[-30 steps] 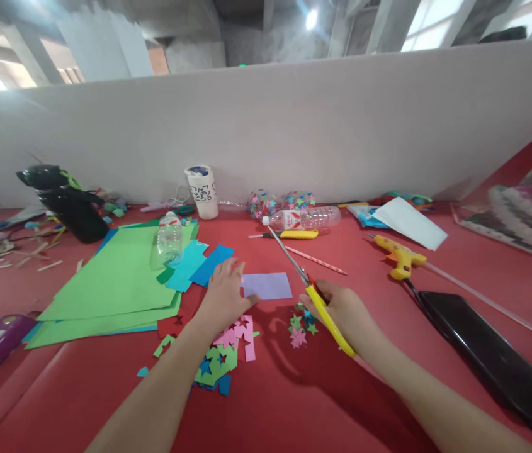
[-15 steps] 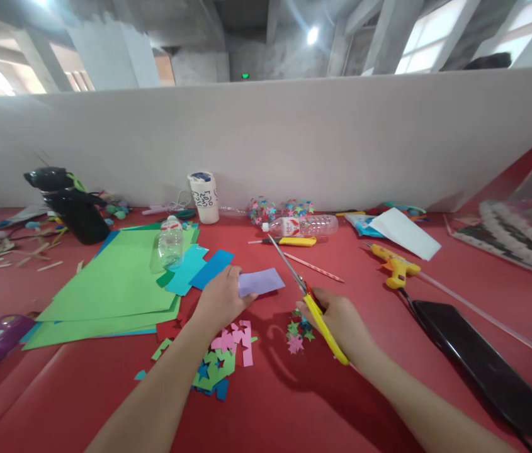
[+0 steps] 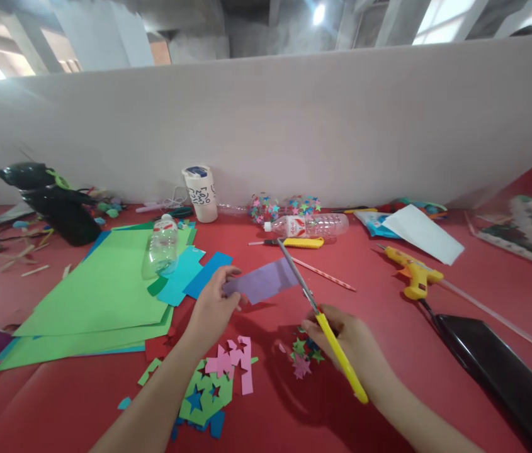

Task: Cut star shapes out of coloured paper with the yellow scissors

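Left hand (image 3: 213, 302) pinches card (image 3: 263, 281); right hand (image 3: 348, 336) grips scissors (image 3: 336, 349). We judge this presents its right edge to the blades.

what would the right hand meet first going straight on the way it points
The right hand would likely meet the purple paper in the left hand, though depth is unclear.

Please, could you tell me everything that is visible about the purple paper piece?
The purple rectangular paper piece looks thin, matte and plain, with fairly straight long edges. It is lifted off the red table at a slant, its left end in the left hand's grip. The yellow-handled metal scissors cross its right end; whether the blades touch it is unclear.
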{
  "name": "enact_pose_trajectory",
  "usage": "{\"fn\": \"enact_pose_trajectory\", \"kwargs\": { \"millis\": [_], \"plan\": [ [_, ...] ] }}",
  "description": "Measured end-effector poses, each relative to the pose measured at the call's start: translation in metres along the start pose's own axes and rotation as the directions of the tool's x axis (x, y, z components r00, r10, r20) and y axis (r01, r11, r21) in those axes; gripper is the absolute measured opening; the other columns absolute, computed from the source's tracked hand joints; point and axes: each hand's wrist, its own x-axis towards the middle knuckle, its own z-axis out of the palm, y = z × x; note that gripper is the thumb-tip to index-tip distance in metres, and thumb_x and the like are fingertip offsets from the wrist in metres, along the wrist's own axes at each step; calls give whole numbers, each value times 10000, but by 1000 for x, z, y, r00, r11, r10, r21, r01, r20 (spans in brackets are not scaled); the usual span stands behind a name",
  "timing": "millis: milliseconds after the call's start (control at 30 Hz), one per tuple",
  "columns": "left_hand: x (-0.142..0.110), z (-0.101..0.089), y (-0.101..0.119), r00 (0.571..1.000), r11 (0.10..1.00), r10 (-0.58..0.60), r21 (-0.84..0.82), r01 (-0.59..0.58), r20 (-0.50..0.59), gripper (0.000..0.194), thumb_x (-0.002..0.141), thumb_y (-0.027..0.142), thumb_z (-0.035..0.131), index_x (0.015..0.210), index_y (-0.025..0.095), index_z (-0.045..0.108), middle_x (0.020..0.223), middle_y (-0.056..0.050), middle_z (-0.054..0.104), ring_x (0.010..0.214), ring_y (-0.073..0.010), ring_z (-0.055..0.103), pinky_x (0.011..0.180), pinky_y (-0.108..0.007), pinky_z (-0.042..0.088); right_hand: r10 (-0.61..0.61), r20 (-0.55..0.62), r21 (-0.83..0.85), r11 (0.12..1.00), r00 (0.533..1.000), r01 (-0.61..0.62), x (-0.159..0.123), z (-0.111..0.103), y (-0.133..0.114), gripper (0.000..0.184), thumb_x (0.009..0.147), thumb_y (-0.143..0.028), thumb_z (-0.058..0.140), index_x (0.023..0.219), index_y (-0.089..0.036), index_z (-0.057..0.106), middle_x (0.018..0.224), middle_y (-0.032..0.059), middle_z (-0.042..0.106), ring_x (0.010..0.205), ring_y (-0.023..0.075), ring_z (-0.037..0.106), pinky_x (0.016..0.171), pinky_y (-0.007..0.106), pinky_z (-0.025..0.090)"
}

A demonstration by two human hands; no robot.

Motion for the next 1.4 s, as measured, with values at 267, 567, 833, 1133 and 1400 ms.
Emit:
{"fn": "enact_pose_trajectory", "kwargs": {
  "millis": [267, 567, 833, 1133, 1400],
  "plan": [
    [-12, 4, 23, 941, 825, -132, -492, 278, 310, 139, 706, 176, 620, 826, 144, 561, 536, 6, 647, 457, -107, 580, 471, -209, 444, 16, -70, 251, 968, 997, 2, 2, -8, 2, 466, 829, -505, 502, 481, -238, 345, 349, -81, 366, 327, 87, 375, 392, 229, 307],
    [-20, 10, 28, 907, 835, -119, -453, 311, 405, 213, 719, 195, 614, 926, 147, 600, 674, -24, 695, 575, -139, 669, 556, -234, 524, -89, -142, 432, 890, 986, 143, 19, -8, 25, 466, 826, -351, 543, 405, -227, 387, 308, -72, 388, 293, 87, 388, 384, 238, 323],
    [-15, 6, 25, 948, 887, -122, -396, 237, 294, 120, 703, 250, 629, 712, 162, 548, 514, 14, 627, 412, -125, 595, 411, -214, 457, -116, -259, 396, 893, 959, 215, 18, -7, 19, 436, 825, -410, 583, 477, -214, 409, 353, -81, 398, 317, 80, 399, 381, 217, 326],
    [-16, -3, 33, 985, 648, -166, -748, 143, 45, 181, 687, 266, 709, 756, 168, 574, 748, 14, 677, 726, -116, 656, 717, -234, 485, -319, 26, 353, 890, 947, 290, -15, -6, -2, 335, 819, -506, 509, 698, -194, 519, 437, -86, 401, 362, 83, 341, 383, 219, 270],
    [-15, -1, 32, 969, 505, -227, -839, 201, 96, 192, 585, 145, 766, 705, 163, 616, 624, 43, 639, 507, -52, 556, 529, -162, 444, -262, 178, 133, 962, 949, 240, -16, -1, -5, 243, 793, -402, 509, 675, -189, 505, 552, -35, 472, 428, 99, 374, 407, 224, 300]
  ]
}}
